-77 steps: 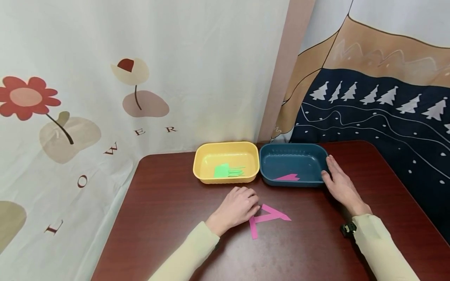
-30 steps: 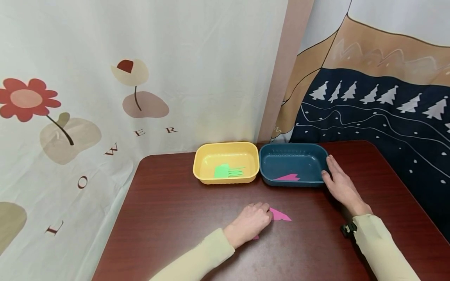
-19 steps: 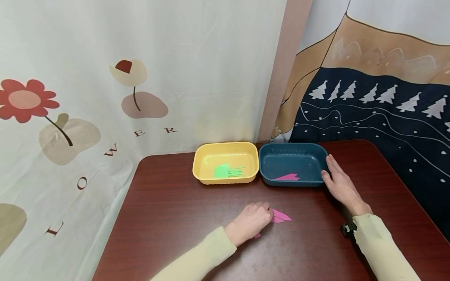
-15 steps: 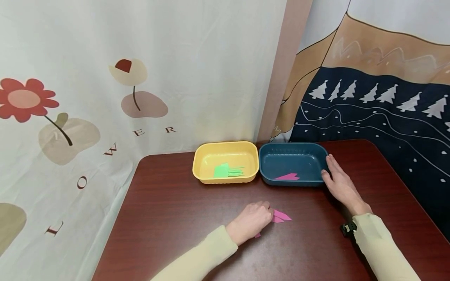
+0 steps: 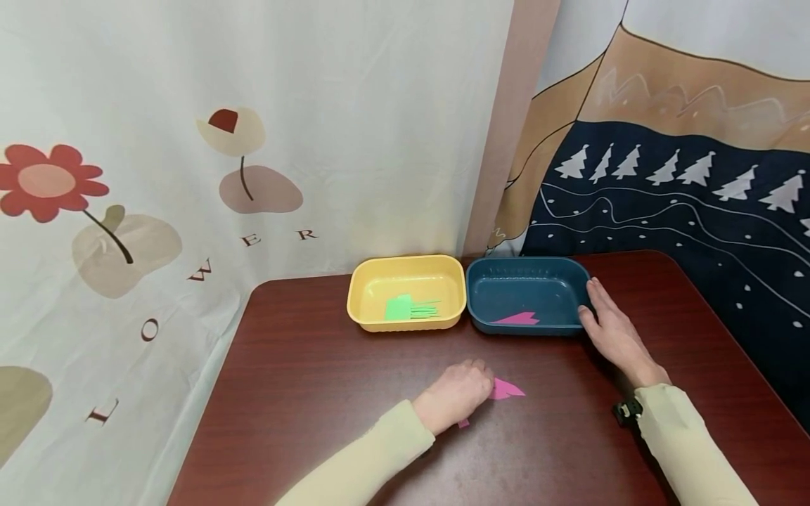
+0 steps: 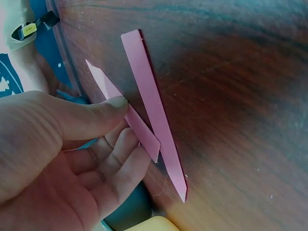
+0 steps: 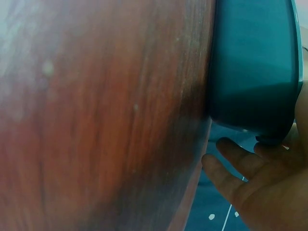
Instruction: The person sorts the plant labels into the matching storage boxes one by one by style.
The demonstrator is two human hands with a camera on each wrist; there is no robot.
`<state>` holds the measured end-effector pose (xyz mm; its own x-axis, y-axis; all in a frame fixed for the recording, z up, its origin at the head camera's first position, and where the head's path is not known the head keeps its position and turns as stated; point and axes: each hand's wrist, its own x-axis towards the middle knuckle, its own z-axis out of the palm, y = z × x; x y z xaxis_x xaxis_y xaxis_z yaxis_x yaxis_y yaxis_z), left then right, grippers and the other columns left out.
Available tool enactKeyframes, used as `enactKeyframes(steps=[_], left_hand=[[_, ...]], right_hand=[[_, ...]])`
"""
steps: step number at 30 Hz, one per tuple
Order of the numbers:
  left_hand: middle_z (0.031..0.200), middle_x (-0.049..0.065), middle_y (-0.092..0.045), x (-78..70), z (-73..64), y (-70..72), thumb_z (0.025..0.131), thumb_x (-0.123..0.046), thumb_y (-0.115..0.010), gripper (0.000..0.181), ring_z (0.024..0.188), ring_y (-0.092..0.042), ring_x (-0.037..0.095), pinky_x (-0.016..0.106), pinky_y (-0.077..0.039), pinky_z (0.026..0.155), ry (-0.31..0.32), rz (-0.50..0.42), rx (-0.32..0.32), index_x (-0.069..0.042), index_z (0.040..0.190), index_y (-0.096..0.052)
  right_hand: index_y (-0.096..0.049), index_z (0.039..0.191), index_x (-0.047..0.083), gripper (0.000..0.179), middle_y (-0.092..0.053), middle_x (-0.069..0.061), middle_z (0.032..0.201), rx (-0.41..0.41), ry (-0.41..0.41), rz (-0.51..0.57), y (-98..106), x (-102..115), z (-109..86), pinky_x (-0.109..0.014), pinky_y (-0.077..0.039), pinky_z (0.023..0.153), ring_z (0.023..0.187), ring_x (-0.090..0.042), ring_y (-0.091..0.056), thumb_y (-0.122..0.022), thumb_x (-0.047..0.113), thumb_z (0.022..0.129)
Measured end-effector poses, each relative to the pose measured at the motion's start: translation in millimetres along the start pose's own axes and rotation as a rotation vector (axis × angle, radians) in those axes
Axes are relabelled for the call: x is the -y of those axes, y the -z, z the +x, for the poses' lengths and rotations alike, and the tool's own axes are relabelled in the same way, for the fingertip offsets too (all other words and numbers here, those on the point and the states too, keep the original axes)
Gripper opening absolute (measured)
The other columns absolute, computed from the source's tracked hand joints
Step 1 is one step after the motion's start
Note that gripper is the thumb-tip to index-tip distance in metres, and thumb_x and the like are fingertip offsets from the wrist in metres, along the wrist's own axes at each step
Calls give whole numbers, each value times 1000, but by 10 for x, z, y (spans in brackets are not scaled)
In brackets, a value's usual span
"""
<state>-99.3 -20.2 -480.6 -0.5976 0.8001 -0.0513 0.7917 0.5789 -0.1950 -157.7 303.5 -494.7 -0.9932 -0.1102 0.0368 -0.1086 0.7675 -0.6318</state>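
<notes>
My left hand (image 5: 455, 393) is low over the middle of the table. In the left wrist view, its thumb and fingers pinch a pink paper strip (image 6: 139, 127). A second, longer pink strip (image 6: 154, 110) lies beside it on the wood. From the head, the hand hides most of this paper; pink pointed ends (image 5: 506, 388) stick out at its right and a small bit shows by the wrist. My right hand (image 5: 616, 339) rests against the right end of the blue tray (image 5: 531, 330), fingers extended along its side. The right wrist view shows these fingers loosely spread beside the tray wall (image 7: 255, 62).
Inside the blue tray lies pink paper (image 5: 520, 319). A yellow tray (image 5: 405, 326) stands at its left, with green paper (image 5: 399, 308) and thin green strips in it. Printed curtains (image 5: 380, 140) hang directly behind the brown table (image 5: 304, 393).
My left hand has moved right and closer to me, over the pink strips that lay spread out, and has taken hold of one. The right hand stays at the blue tray.
</notes>
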Motion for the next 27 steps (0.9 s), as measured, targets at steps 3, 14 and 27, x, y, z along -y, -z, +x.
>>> enactKeyframes(steps=[3, 14, 27], left_hand=[[87, -1, -63, 2, -4, -4, 92, -17, -80, 17, 77, -54, 10, 20, -51, 71, -8, 28, -5, -12, 107, -72], [95, -2, -64, 21, -72, -31, 84, -19, -86, 31, 84, -58, 13, 22, -52, 75, -31, -2, -54, -16, 107, -66], [94, -4, -67, 57, -133, -80, 91, -16, -81, 20, 85, -61, 11, 24, -51, 72, -54, -20, -140, -16, 107, -69]], right_hand=[[-9, 164, -1, 67, -4, -22, 172, 3, -1, -5, 2, -6, 1, -68, -18, 117, 155, -46, -13, -38, 30, 113], [-8, 164, -1, 67, -4, -22, 172, 4, 6, -9, 7, -25, 13, -68, -18, 116, 155, -47, -13, -38, 30, 113], [-9, 164, -1, 67, -4, -22, 172, -5, 7, -7, 4, -9, 2, -68, -18, 117, 155, -46, -13, -38, 30, 113]])
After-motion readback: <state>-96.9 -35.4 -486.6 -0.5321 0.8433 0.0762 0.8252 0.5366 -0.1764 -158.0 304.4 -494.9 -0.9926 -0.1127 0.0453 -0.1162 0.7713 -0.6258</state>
